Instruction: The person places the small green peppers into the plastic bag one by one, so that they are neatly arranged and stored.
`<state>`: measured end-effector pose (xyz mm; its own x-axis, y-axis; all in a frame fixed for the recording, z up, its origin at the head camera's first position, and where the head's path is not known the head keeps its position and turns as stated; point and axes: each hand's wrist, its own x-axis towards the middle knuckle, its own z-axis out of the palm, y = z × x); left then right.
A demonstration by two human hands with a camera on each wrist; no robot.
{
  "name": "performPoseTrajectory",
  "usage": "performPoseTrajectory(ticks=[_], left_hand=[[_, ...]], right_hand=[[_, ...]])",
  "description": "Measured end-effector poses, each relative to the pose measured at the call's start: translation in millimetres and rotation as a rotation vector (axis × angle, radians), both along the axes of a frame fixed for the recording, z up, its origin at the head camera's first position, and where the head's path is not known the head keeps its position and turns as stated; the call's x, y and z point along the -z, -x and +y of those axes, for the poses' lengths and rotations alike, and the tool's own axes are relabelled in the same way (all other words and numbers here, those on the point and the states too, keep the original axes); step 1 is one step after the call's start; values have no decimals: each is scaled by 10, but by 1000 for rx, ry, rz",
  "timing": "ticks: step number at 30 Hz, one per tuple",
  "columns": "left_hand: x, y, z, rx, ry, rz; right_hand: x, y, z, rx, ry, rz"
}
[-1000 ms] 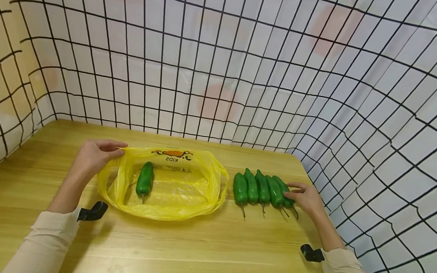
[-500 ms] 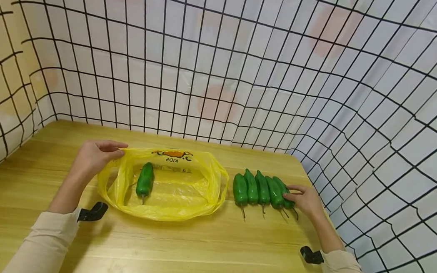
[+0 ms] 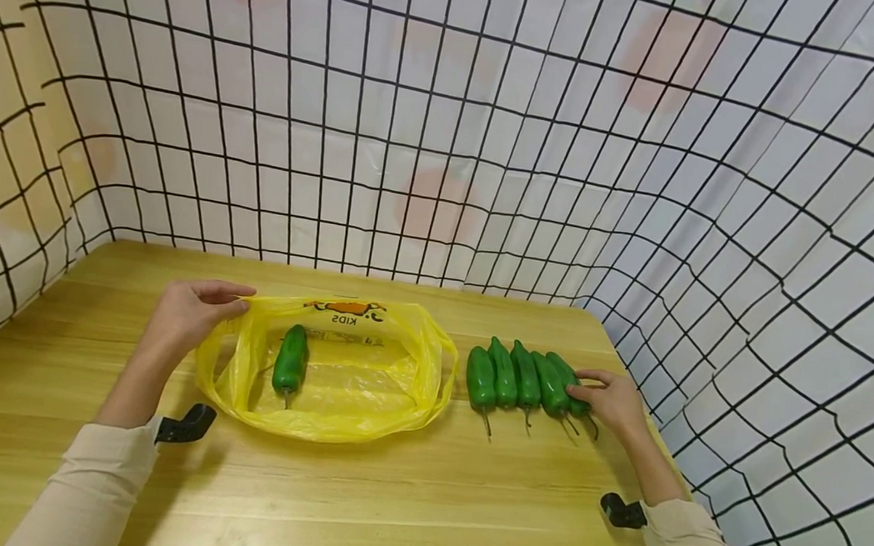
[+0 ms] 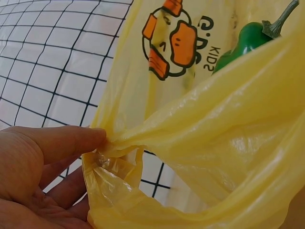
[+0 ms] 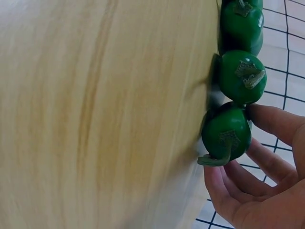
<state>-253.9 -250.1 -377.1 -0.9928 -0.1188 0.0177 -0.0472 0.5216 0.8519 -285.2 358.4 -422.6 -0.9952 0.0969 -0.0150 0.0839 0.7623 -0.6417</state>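
A thin yellow plastic bag (image 3: 337, 430) printed with a cartoon and "KIDS" lies with its mouth spread. One green pepper (image 3: 291, 360) is inside it on the left, stem toward the front. My left hand (image 3: 190, 312) pinches the bag's back left edge; the left wrist view shows the thumb (image 4: 71, 141) pressing the gathered plastic. To the right, several green peppers (image 3: 524, 378) lie side by side in a row. My right hand (image 3: 613, 401) grips the rightmost pepper (image 5: 226, 131), thumb on one side and fingers on the other. That pepper leans against its neighbour.
Everything lies on a wooden table (image 3: 393, 504). A black wire grid (image 3: 385, 144) backed by pale sheeting rises behind and along both sides, close to the right forearm. Black wrist mounts (image 3: 187, 423) stick out from both sleeves.
My right hand has shifted very slightly down and keeps its place at the rightmost pepper. The left hand, the bag and the other peppers stay where they were.
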Motion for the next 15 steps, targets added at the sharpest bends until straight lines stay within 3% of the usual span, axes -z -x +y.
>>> performPoseTrajectory(ticks=[15], left_hand=[[5,-1,-10,3,14,6]], right_hand=[[-54,-23,-10,-8,-17,-23]])
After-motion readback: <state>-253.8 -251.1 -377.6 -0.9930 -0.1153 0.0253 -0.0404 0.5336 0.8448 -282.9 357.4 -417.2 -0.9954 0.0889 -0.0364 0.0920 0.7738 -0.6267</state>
